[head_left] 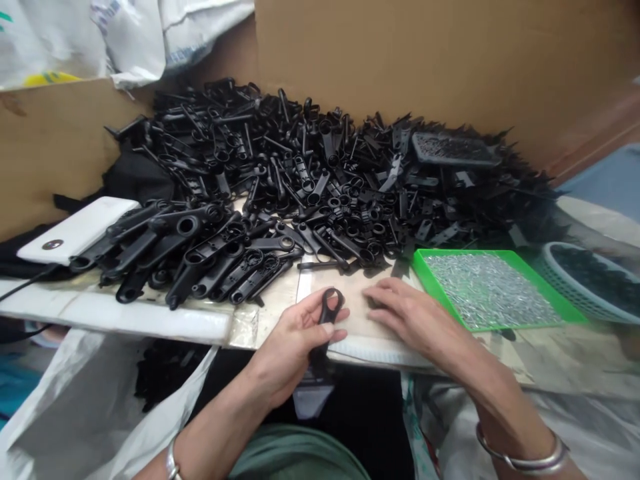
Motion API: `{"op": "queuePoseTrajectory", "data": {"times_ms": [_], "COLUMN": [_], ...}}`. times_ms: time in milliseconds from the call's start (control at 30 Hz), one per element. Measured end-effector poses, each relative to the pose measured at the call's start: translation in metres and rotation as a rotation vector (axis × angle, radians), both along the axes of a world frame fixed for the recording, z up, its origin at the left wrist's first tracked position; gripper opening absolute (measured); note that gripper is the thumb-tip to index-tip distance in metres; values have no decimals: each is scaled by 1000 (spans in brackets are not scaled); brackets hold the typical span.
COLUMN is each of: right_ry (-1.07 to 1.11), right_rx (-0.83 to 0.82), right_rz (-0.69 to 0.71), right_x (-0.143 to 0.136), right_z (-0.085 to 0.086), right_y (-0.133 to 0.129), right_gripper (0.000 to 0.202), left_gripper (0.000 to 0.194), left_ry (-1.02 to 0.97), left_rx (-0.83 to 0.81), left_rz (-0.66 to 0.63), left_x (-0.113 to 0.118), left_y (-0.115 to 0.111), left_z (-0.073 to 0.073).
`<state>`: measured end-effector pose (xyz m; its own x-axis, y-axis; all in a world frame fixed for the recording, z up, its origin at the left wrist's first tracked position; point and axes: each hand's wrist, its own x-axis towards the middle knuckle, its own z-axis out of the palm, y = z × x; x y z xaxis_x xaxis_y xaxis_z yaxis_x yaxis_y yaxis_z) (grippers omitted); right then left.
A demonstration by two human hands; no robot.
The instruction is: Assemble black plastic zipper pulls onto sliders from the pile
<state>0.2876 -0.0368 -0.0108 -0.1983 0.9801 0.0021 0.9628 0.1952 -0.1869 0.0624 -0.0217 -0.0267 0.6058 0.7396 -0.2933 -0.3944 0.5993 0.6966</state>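
My left hand [295, 330] is closed round a black plastic lever-shaped part [325, 323] with a ring at its upper end. The thumb presses on its shaft, and the ring points up, away from me. To the right, my right hand [405, 313] hovers low over the table, its fingers curled together. A small dark bit shows at those fingertips, too hidden to name. Beyond both hands lies a large heap of black plastic parts [280, 160]. Similar lever-shaped parts [215, 267] are piled at the left of the table.
A green tray [423, 270] of small silvery pins stands right of my right hand, beside a pale basket [555, 263] of dark pieces. A dark tray [425, 157] sits on the heap. A white device [85, 227] lies at left. Cardboard walls [425, 60] rise behind.
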Motion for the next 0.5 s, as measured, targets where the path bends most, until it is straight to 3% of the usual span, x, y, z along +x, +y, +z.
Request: {"op": "queuePoseTrajectory", "data": {"times_ms": [100, 300, 500], "right_ry": [141, 660, 704], "right_rx": [26, 159, 262], "right_rz": [40, -82, -54], "right_x": [-3, -41, -62], "right_z": [3, 8, -11], "right_y": [-2, -9, -8], "right_gripper": [21, 22, 17], "left_gripper": [38, 42, 47], "left_ry": [-22, -105, -192], "left_rx": [-11, 64, 133], "left_rz": [-4, -31, -38], "left_x": [1, 5, 7], "left_y": [1, 0, -3], "left_z": [-1, 1, 5]}}
